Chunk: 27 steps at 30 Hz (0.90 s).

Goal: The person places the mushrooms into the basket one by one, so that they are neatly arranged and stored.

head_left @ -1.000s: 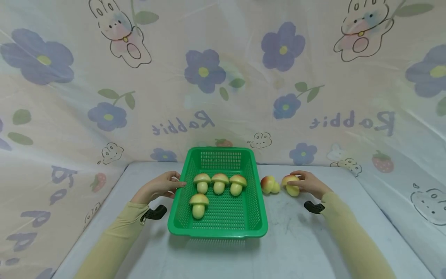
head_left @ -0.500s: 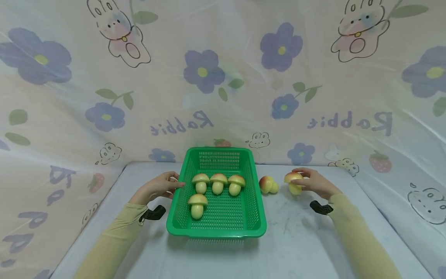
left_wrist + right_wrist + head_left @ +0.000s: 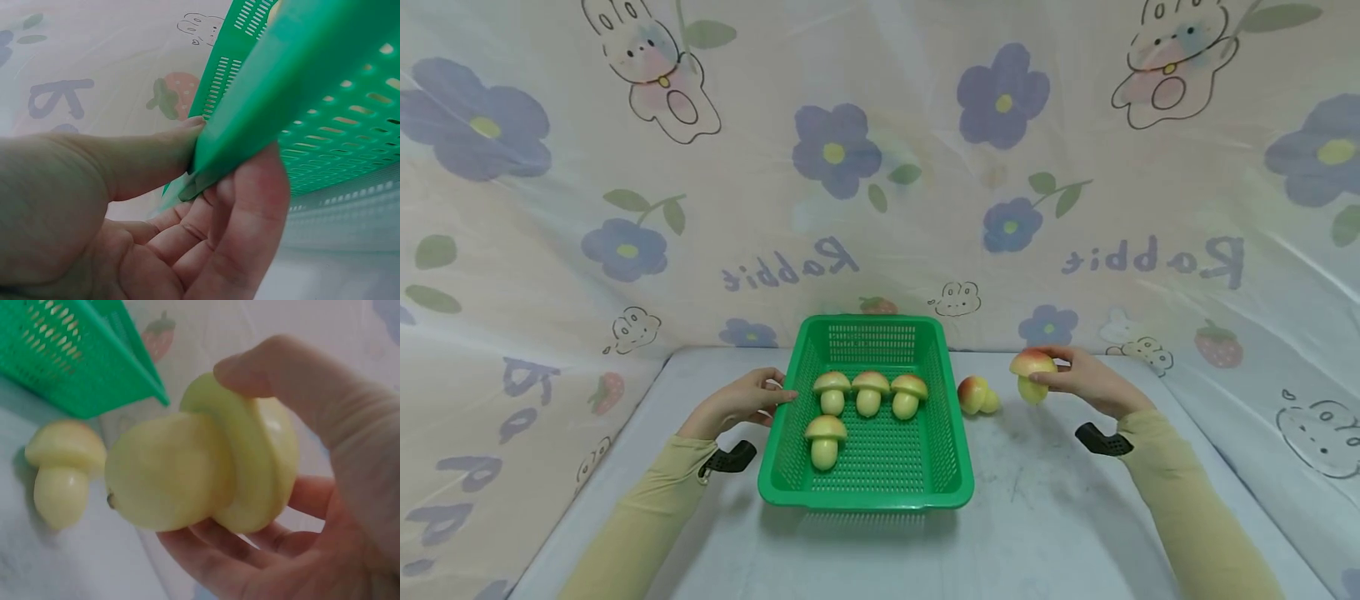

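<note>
My left hand [image 3: 743, 402] pinches the left rim of a green plastic basket [image 3: 865, 500], thumb on the outer side and fingers under the lip in the left wrist view. Inside the basket stand several toy mushrooms [image 3: 824, 442], three in a row and one nearer the front. Over at the right, my right hand [image 3: 1086, 379] grips another toy mushroom [image 3: 181, 469] by its cap, raised off the table with the yellow stem uncovered. Between that hand and the basket, one more mushroom [image 3: 977, 396] lies on its side on the table.
The white table [image 3: 1045, 533] reaches back to a hanging cloth [image 3: 910, 225] printed with flowers and rabbits. Each wrist carries a black camera mount [image 3: 1103, 439], close above the tabletop.
My right hand has lifted the mushroom up from the table, upright from a slight tilt. The left hand keeps its place on the basket rim.
</note>
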Tool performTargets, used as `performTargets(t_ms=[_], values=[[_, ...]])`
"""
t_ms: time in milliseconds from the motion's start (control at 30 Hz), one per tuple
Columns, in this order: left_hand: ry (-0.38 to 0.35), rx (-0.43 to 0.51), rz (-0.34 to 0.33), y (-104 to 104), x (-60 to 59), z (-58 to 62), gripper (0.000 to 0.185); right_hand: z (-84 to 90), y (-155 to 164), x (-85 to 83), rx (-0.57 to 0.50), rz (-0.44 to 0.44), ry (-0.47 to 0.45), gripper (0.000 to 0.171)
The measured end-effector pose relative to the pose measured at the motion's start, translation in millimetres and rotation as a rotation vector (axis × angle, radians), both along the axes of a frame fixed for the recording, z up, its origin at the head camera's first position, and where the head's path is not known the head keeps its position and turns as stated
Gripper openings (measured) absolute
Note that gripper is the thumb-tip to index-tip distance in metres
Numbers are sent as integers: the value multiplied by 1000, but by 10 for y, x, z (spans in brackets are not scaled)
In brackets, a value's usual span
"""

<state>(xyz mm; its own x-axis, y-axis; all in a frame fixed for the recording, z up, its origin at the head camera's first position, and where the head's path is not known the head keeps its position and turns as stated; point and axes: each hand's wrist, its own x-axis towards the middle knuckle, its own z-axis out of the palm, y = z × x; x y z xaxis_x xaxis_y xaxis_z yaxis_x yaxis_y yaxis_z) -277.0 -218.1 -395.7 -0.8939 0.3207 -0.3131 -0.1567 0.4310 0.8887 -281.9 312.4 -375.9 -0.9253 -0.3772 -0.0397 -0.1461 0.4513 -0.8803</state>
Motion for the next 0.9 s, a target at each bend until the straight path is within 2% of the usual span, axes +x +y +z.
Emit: performTargets(t_ms=[233,400,667,900], values=[[-6,3,1,-1,10,15,42,212,-174,67,-18,48,4,62],[0,-3,8,7,14,20,43,298,-307,86,-46,86,24,59],[6,-4,14,4,3,3,43,308,-603,60,-98,159,11,55],[-3,-9,22,1,10,3,40,337,-899,38,-70,241,26,54]])
